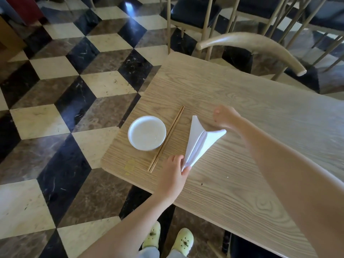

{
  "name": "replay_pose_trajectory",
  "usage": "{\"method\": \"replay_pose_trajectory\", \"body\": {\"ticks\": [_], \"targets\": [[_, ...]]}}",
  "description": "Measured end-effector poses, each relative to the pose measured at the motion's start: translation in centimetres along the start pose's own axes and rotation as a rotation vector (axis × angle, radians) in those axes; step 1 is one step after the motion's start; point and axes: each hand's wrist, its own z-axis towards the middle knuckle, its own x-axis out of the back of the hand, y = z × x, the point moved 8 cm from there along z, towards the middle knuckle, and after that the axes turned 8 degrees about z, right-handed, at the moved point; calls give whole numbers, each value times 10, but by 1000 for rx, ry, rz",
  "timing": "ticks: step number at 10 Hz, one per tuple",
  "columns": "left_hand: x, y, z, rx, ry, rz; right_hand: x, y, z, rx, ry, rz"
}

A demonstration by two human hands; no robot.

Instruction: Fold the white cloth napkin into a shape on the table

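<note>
Shoes first: pale yellow-green perforated clogs [168, 239] on the chequered marble floor [55, 112], just off the near edge of the light oak-grain wooden table [242, 183]. Left hand [172, 175] reaches in over that near edge; thumb and fingers pinch the narrow pointed tip of the white cloth napkin [200, 142]. Napkin is folded into a long kite/cone shape with a centre seam, lying on the table near its left end and widening away from the person. Right hand [226, 116] sits at the far wide end, beside the napkin's right corner; blurred, so I cannot tell whether its fingers are spread or gripping. Left of the napkin: a pair of brown wooden chopsticks [166, 139], parallel, touching each other, then a round white ceramic dish [147, 133] just beside them, close to the table's left edge. Tabletop right of and beyond the napkin is bare. Past the far edge: a curved beige wooden chair back [251, 45].
</note>
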Motion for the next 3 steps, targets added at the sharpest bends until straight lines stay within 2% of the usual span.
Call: {"method": "replay_pose_trajectory", "body": {"ticks": [1, 2, 3], "targets": [[23, 21, 25, 12, -170, 87, 11, 20, -29, -78, -53, 68], [52, 66, 62, -98, -363, 236, 18, 32, -62, -202, -220, 109], [77, 102, 76, -213, -635, 349, 16, 42, -100, -307, -315, 252]]}}
